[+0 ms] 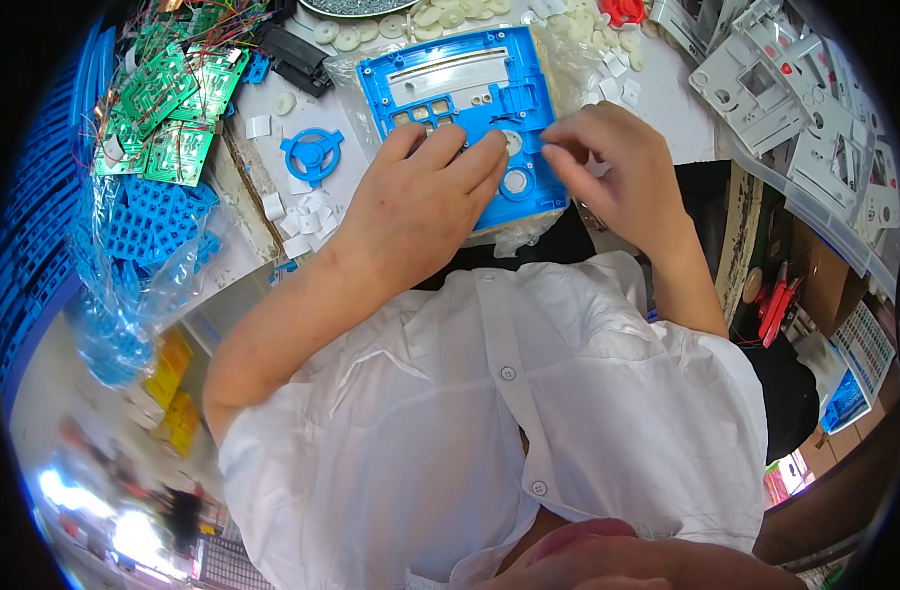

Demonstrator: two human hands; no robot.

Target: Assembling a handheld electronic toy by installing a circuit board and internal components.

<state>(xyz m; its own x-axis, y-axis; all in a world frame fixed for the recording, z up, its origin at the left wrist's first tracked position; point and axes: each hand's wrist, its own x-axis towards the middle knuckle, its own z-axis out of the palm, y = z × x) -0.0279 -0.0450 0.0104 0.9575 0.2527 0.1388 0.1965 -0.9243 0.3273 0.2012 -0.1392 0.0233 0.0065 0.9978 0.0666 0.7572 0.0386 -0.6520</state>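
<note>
White worktop [273, 103] strewn with parts; hands press a blue panel [460, 74].

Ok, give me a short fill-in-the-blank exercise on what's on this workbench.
1. Both hands rest on a plastic panel whose colour is ____.
2. The left hand lies flat on the panel, while the ____ hand pinches at its edge.
3. The circuit boards at the far left are ____ in colour.
4. The grey plastic housings lie to the person's ____.

Missing words: blue; right; green; right
</note>
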